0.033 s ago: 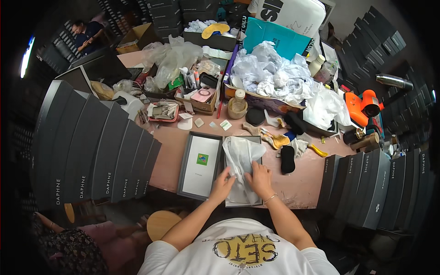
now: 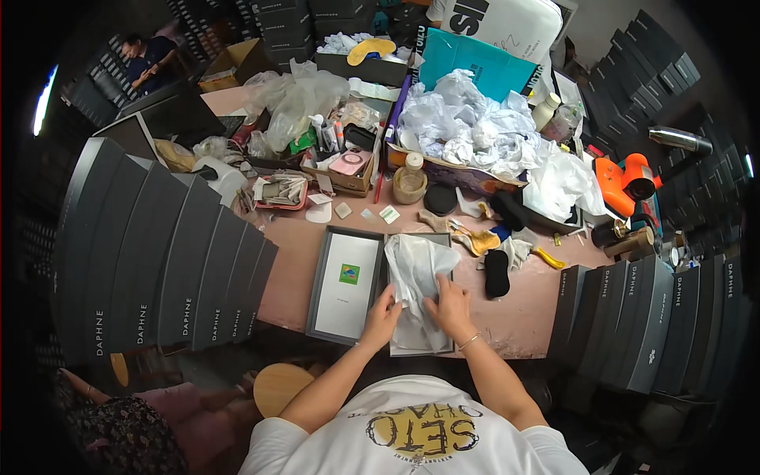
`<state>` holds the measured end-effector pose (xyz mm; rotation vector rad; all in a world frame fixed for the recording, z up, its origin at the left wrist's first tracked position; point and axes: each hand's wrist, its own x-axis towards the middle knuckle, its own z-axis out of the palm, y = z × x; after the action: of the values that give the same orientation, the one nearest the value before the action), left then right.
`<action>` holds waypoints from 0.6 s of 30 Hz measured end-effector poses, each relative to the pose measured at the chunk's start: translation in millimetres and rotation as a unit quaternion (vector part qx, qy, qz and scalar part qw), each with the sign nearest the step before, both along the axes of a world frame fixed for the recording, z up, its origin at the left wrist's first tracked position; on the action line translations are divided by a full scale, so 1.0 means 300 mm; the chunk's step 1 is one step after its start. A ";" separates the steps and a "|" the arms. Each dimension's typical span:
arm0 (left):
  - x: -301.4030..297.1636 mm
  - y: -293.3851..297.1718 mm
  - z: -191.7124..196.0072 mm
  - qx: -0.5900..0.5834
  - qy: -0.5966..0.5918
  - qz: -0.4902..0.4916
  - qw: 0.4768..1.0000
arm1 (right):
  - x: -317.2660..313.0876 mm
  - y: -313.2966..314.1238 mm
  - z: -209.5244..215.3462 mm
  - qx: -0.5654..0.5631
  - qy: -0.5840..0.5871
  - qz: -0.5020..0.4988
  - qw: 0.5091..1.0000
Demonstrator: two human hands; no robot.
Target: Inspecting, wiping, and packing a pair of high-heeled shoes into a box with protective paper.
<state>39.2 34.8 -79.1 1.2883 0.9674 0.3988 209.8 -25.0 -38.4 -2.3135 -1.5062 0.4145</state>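
An open dark grey shoebox lies in front of me on the pink table. Its lid (image 2: 313,305), with a white lining and a small green square sticker, is on the left. White tissue paper (image 2: 418,261) covers the contents of the box part (image 2: 451,346) on the right; what lies under it is hidden. My left hand (image 2: 381,323) pinches the paper's left edge between thumb and fingers. On the paper's right side rests my right hand (image 2: 453,310), its thumb spread away from the fingers.
Stacks of dark shoeboxes stand left (image 2: 158,253) and right (image 2: 657,324). Behind are a carton of crumpled paper (image 2: 467,119), a glue jar (image 2: 410,186) and a small box with a pink object (image 2: 350,164). A black pad (image 2: 496,275) lies right of the shoebox. A person sits far left.
My left fingers have drawn in slightly onto the tissue paper's edge. The paper's upper part has shifted a little; the rest looks the same.
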 end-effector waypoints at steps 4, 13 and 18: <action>0.087 -0.027 0.143 0.168 0.007 -0.044 0.985 | -0.017 -0.001 0.091 0.032 0.032 -0.016 0.999; -0.062 0.038 0.069 0.153 -0.020 0.005 0.988 | -0.037 0.027 0.010 -0.068 -0.126 0.051 0.988; -0.292 0.070 -0.129 0.218 0.251 -0.140 0.933 | -0.051 -0.014 -0.057 -0.037 -0.150 0.055 0.986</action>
<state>-48.2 55.8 -118.0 1.9683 1.1314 0.0515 194.5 -29.2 -55.7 -2.4423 -1.7925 0.1547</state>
